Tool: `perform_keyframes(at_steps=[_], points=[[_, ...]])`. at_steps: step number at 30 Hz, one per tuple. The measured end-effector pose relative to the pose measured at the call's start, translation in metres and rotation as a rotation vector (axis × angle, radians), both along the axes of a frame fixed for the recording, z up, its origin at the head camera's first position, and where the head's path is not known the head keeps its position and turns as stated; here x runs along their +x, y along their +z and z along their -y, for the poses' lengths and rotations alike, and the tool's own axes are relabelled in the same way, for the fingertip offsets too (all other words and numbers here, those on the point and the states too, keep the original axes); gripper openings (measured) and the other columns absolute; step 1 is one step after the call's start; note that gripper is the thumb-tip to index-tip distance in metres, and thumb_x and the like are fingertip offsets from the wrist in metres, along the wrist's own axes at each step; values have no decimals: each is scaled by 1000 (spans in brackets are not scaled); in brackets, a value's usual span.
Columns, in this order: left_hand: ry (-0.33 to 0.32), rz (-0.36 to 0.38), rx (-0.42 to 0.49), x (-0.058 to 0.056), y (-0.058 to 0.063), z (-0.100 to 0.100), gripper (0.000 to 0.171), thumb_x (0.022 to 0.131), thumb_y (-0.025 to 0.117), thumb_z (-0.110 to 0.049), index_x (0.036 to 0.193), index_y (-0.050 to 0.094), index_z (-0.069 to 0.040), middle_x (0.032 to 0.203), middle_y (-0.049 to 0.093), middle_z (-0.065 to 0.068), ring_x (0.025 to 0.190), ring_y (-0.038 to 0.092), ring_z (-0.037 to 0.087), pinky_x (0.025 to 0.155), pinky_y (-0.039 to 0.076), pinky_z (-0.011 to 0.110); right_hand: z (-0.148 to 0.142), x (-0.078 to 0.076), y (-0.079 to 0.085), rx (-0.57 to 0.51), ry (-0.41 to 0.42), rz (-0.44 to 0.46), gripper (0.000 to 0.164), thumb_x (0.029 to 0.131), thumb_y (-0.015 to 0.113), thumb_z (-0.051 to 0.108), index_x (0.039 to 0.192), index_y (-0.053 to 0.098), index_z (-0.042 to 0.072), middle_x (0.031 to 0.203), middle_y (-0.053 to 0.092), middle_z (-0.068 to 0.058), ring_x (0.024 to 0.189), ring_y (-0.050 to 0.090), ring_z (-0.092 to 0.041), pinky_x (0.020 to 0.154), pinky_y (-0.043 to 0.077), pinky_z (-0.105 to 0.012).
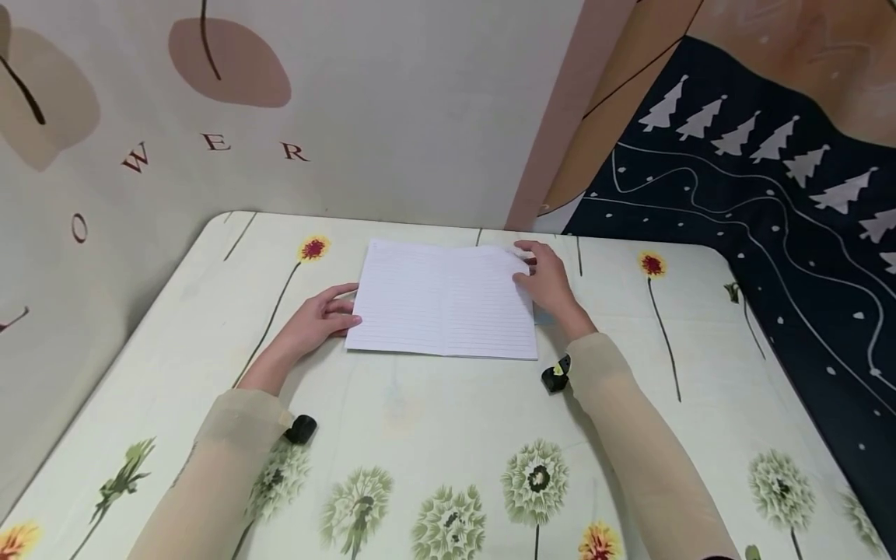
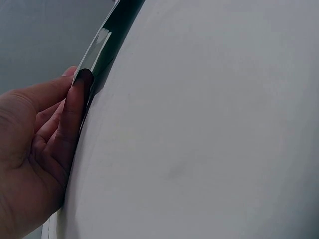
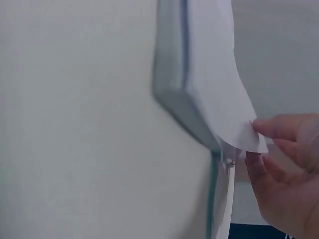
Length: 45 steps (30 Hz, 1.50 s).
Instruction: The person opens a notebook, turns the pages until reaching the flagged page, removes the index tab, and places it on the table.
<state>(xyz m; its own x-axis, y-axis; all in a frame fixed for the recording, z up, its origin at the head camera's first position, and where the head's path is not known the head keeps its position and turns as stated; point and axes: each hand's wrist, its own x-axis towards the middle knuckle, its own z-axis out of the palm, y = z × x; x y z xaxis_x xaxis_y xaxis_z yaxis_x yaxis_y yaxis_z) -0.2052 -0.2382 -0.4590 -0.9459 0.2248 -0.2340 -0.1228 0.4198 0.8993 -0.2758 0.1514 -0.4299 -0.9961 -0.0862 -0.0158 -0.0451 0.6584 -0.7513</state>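
Note:
An open notebook with lined white pages lies on the flowered tablecloth, its fold running down the middle. At its left edge my left hand grips the notebook, thumb on top and fingers at the side. The left wrist view shows that hand against the edge, where a dark green cover is seen. On the other side my right hand pinches the upper right part of a page. Close up in the right wrist view, this page bends and stands apart from the pages below, its corner between thumb and fingers.
The tablecloth carries printed dandelions and red-yellow flowers. A pale printed wall covering rises behind the far edge, and a dark blue cloth with white trees hangs at the right. Black wrist devices sit by both sleeves.

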Motion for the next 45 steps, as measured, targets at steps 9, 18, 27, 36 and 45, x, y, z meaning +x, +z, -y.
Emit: perform_keyframes(at_steps=[9,18,27,36,45], points=[[-3,5,-19,1,1,0,68,99,63,-16,157,30,-13,131,61,24,90,64,-4,80,56,14,-2,1,5,-105,-158,71,67,94,62,5,154,32,10,143,55,-19,126,58,-32,104,50,-44],[-6,1,-18,1,0,0,68,99,63,-17,158,29,-14,131,60,25,91,63,-4,80,55,14,-2,5,4,-99,-54,13,35,99,59,7,132,60,-1,129,65,-21,117,61,-33,103,50,-43],[2,7,-15,1,1,0,67,99,63,-17,157,30,-14,131,60,25,90,64,-4,79,55,14,2,7,4,-118,91,73,31,102,58,21,128,64,6,133,63,-14,119,58,-30,105,47,-43],[3,11,-10,3,1,-1,68,99,63,-17,158,29,-14,130,60,24,90,64,-3,80,55,14,3,10,4,-131,130,130,33,102,57,30,128,67,12,136,62,-9,114,56,-27,97,47,-35],[2,-2,-14,1,1,-1,68,99,63,-17,157,29,-13,130,60,25,90,64,-3,79,56,15,4,11,4,-96,175,148,30,104,51,18,131,66,14,128,62,-11,92,51,-23,74,44,-25]])
